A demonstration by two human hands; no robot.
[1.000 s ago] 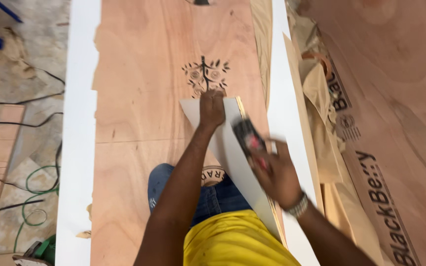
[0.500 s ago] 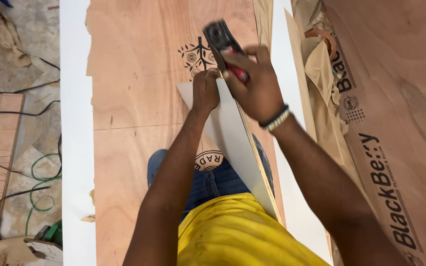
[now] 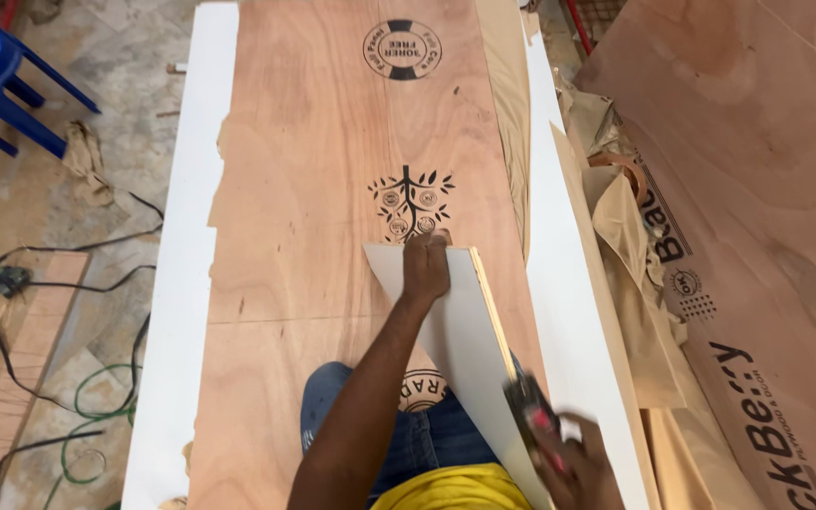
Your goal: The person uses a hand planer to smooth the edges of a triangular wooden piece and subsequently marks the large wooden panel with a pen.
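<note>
My left hand (image 3: 425, 266) presses down on the top end of a narrow white laminated strip (image 3: 455, 349) that lies on a large plywood sheet (image 3: 332, 189). My right hand (image 3: 578, 467), blurred, grips a small black and red hand tool (image 3: 533, 425) against the strip's right edge near its lower end. The plywood carries black printed stamps, one a tree shape just above my left fingers. My knee in blue jeans (image 3: 332, 406) rests on the sheet.
A white board (image 3: 177, 283) sticks out under the plywood on the left, another white board (image 3: 559, 283) on the right. Stacked plywood sheets (image 3: 757, 236) and crumpled brown paper (image 3: 625, 236) lie right. Cables (image 3: 68, 283), a blue stool (image 3: 2, 76) and wood pieces sit left.
My right hand swept the tool from the strip's top end, by my left hand, down along its right edge to the lower end. My left hand stayed on the strip.
</note>
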